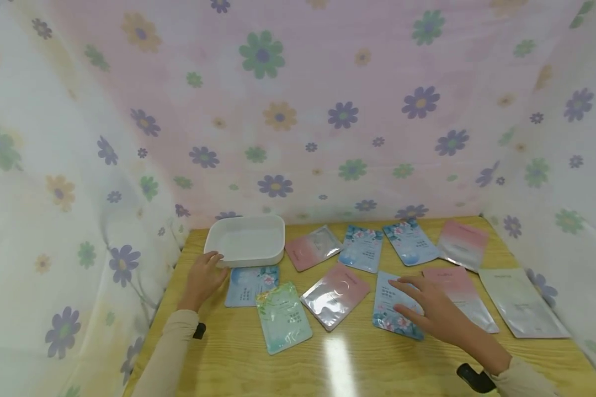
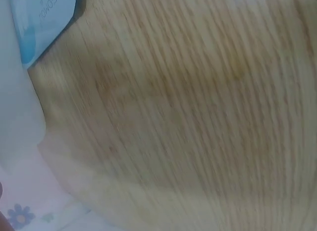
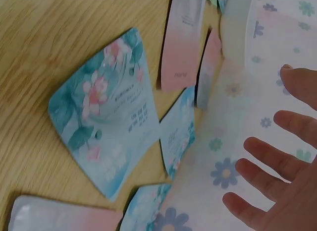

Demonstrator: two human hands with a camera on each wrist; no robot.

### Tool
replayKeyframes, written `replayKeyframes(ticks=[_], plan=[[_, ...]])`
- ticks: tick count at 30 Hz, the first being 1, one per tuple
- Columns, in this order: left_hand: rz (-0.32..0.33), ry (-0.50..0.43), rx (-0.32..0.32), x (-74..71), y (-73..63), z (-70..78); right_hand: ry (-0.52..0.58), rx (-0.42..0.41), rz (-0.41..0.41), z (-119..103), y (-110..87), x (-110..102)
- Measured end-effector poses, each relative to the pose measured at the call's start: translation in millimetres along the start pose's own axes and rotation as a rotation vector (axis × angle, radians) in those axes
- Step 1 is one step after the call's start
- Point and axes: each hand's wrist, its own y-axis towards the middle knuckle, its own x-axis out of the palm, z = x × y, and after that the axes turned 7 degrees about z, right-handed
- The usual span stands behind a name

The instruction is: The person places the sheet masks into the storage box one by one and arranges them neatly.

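Note:
In the head view my left hand (image 1: 205,282) grips the front left corner of a white plastic tray (image 1: 244,262), fingers over the rim and thumb below it. The tray overlaps the back edge of a blue floral face mask packet (image 1: 245,289); its wall (image 2: 17,102) also shows in the left wrist view. My right hand (image 1: 434,311) hovers, fingers spread, above another blue face mask packet (image 1: 392,320) lying flat. In the right wrist view, the fingers (image 3: 277,159) are spread and hold nothing, and the lotus-printed packet (image 3: 109,112) lies on the wood.
Several flat packets cover the wooden table (image 1: 258,380): a green one (image 1: 284,320), a pink-silver one (image 1: 335,298), another pink-silver one (image 1: 314,248), and a pale one (image 1: 521,303) at right. Flowered curtains (image 1: 323,138) enclose the back and both sides.

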Motion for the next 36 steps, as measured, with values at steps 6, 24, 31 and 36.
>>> replayKeyframes(ticks=[6,24,31,36], plan=[[-0.059,0.017,0.014,4.8,0.5,1.8,0.055,0.004,-0.017,-10,9.1,24],[0.008,0.139,0.072,21.9,4.0,9.1,0.122,0.141,-0.028,-36,18.9,110],[0.02,0.171,0.071,27.5,2.7,12.3,0.051,0.182,-0.006,-53,17.8,148],[0.027,0.187,0.061,25.4,-0.1,10.4,0.004,0.235,0.021,-63,17.4,167]])
